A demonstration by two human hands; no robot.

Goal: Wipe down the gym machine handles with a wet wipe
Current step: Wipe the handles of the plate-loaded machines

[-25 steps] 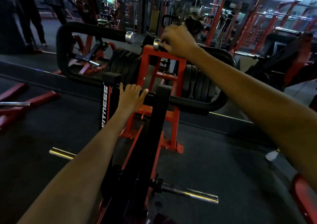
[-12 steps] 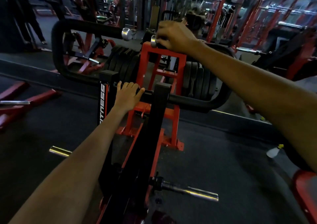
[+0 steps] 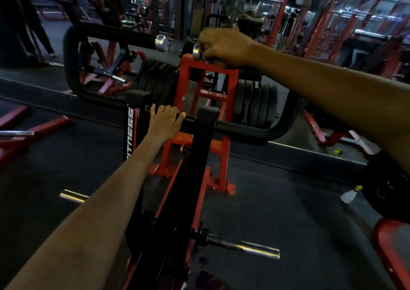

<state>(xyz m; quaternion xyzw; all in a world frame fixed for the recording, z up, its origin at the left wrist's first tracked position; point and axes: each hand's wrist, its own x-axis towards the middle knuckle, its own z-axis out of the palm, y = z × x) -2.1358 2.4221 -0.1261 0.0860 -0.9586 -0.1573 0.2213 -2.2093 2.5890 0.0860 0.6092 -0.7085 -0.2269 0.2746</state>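
Black padded crossbar (image 3: 241,132): your left hand (image 3: 165,123) rests on it, fingers (image 3: 168,109) draped over, likely steadying the machine. Beyond, your right hand (image 3: 224,47) clenches the right handle's capped end (image 3: 196,52); wipe not visible, presumably inside the fist.

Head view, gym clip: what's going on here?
A person leans over a black and red gym machine. The right hand is curled over the inner end of the upper right handle, by its chrome cap; any wipe under it is hidden. The left hand rests on the lower black crossbar, fingers draped over it. A spray bottle stands on the floor to the right.
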